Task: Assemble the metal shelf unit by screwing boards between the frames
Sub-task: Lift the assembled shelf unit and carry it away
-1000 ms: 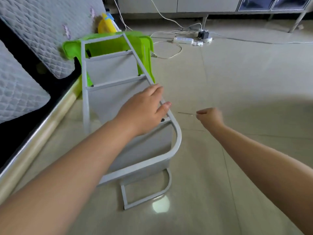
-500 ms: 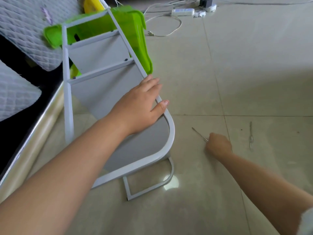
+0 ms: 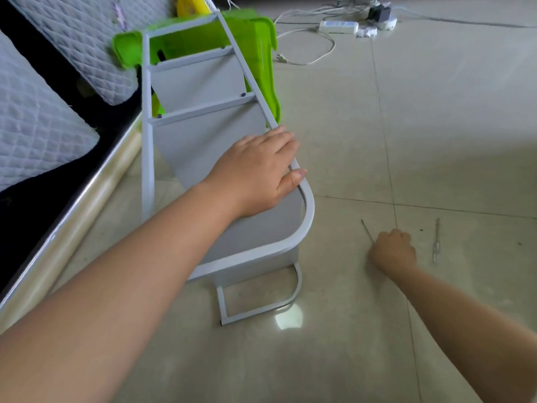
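**One hand on the frame, one on a tool at floor level**

The grey metal shelf unit (image 3: 203, 158) lies tipped on its side on the pale tiled floor (image 3: 436, 126), its far end leaning against a bright green plastic stool (image 3: 261, 53). Two cross rails and the grey boards between them face upward, and a dark screw head (image 3: 242, 94) shows near the upper rail's right end. The nearer frame curves round at its corner, and a second frame loop (image 3: 261, 303) rests flat on the tiles beneath it.

The left hand (image 3: 258, 173) lies flat over the right-hand tube of the frame, fingers straight and close together, the thumb pressed along the rail just above the rounded corner. It holds nothing; it simply rests on the metal.

The right hand (image 3: 393, 250) is down at the floor, just right of the shelf's curved corner, its fingers curled into a fist round a thin metal tool (image 3: 367, 231) whose slim shaft pokes out up and to the left (the handle is hidden inside the fist, so what kind of tool it is cannot be told). A second slender tool (image 3: 436, 242) lies on the tiles just to the right of that hand, apart from it.

To the left runs a bed edge with a quilted grey mattress (image 3: 43, 135). At the far side of the floor lie a white power strip (image 3: 338, 26) and loose cables.
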Motion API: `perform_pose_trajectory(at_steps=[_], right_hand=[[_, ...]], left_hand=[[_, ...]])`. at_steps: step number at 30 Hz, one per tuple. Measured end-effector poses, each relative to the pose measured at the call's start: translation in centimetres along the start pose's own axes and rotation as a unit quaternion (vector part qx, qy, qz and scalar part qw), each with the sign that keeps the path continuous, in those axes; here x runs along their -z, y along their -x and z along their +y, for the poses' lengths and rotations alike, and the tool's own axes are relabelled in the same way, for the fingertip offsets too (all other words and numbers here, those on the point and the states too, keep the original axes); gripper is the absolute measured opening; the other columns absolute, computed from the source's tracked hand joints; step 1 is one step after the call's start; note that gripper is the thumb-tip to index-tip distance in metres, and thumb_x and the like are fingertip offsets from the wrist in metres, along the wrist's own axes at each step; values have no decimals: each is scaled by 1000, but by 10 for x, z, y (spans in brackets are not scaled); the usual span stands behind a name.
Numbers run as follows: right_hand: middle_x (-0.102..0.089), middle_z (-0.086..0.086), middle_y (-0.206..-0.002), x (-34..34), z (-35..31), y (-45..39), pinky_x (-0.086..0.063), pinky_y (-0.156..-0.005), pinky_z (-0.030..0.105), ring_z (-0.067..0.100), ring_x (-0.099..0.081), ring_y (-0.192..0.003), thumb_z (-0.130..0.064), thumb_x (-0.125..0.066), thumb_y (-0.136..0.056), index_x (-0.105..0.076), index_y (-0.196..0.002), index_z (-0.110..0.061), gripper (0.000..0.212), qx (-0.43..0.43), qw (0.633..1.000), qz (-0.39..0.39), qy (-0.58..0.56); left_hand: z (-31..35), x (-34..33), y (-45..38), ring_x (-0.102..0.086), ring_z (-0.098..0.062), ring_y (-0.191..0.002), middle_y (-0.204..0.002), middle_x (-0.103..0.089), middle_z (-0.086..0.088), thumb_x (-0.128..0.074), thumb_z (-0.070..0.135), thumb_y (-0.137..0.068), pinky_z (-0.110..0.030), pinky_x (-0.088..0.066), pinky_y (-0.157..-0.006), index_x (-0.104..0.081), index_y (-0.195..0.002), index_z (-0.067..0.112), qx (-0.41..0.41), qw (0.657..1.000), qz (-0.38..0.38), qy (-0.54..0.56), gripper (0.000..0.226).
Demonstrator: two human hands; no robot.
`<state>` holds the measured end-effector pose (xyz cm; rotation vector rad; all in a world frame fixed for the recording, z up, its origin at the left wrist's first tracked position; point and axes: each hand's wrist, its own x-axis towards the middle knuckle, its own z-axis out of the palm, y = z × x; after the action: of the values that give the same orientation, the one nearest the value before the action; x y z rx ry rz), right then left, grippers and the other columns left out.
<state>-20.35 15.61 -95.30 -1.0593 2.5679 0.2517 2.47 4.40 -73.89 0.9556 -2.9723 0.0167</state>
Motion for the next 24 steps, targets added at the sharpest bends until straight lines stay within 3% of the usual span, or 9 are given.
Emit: perform_pose_trajectory(at_steps=[4, 6, 8, 11, 13, 15, 17, 20, 24], right_hand=[[-50, 20, -123, 36, -22, 4, -35, -97, 37, 35, -41, -118, -22, -43, -92, -53, -116, 3, 36, 164, 971, 129, -116], [-59, 25, -104, 63, -41, 20, -41, -84, 37, 39, -52, -99, -27, -37, -88, -59, -94, 8, 42, 284, 912, 231, -186], [-61, 26, -94, 88, -56, 43, -37, -77, 33, 33, -52, -90, -27, -36, -85, -56, -82, 8, 40, 380, 836, 319, -235], [-58, 28, -97, 124, -75, 79, -34, -81, 30, 26, -45, -93, -30, -40, -92, -47, -90, -2, 29, 503, 730, 370, -277], [-59, 25, -101, 149, -87, 99, -36, -87, 30, 27, -48, -98, -44, -31, -96, -46, -97, -4, 42, 578, 691, 348, -259], [-61, 21, -104, 163, -98, 115, -37, -92, 32, 30, -53, -101, -58, -28, -92, -54, -103, -1, 64, 640, 691, 286, -176], [-61, 18, -111, 167, -105, 126, -42, -94, 35, 33, -58, -104, -74, -26, -82, -57, -111, -3, 83, 661, 702, 264, -34], [-50, 18, -130, 174, -116, 140, -40, -99, 41, 34, -53, -115, -72, -44, -64, -55, -120, -15, 80, 629, 739, 201, 135], [-44, 13, -129, 183, -118, 145, -39, -92, 32, 31, -49, -110, -49, -44, -48, -65, -88, -15, 56, 582, 789, 122, 152]], left_hand=[[-17, 7, 30, -27, -19, -139, -150, -30, -7, 4, 60, -69, -33, -22, -110, -32, -143, 8, 12, 999, -12, -28, 97], [-30, 9, 52, -26, -19, -140, -150, -31, -7, 3, 61, -68, -32, -22, -110, -34, -142, 9, 37, 999, -20, -8, 99], [-40, 8, 74, -29, -20, -139, -149, -33, -9, -4, 62, -69, -31, -25, -109, -38, -140, 7, 91, 994, 8, 66, 96], [-48, 3, 99, -26, -20, -139, -150, -29, -9, -36, 56, -84, -27, -22, -109, -32, -143, 7, 247, 949, 92, 172, 76], [-53, -1, 111, -27, -22, -137, -149, -30, -11, -55, 43, -88, -30, -24, -108, -29, -143, 9, 365, 897, 90, 235, 70], [-56, -2, 120, -52, -24, -109, -113, -57, -10, -67, 43, -79, -31, -39, -88, -55, -118, 8, 406, 838, 62, 361, 53], [-51, -6, 127, -49, -17, -68, -70, -50, 0, -70, 34, -78, -26, -36, -62, -57, -85, 6, 380, 806, 51, 450, 32], [-47, -5, 128, -39, -11, -56, -62, -42, 3, -65, 14, -81, -14, -29, -45, -50, -70, 10, 377, 816, 58, 435, 19], [-47, 0, 122, -31, -14, -53, -58, -35, 2, -63, 9, -79, -21, -25, -46, -37, -60, 13, 379, 816, 82, 429, 32]])
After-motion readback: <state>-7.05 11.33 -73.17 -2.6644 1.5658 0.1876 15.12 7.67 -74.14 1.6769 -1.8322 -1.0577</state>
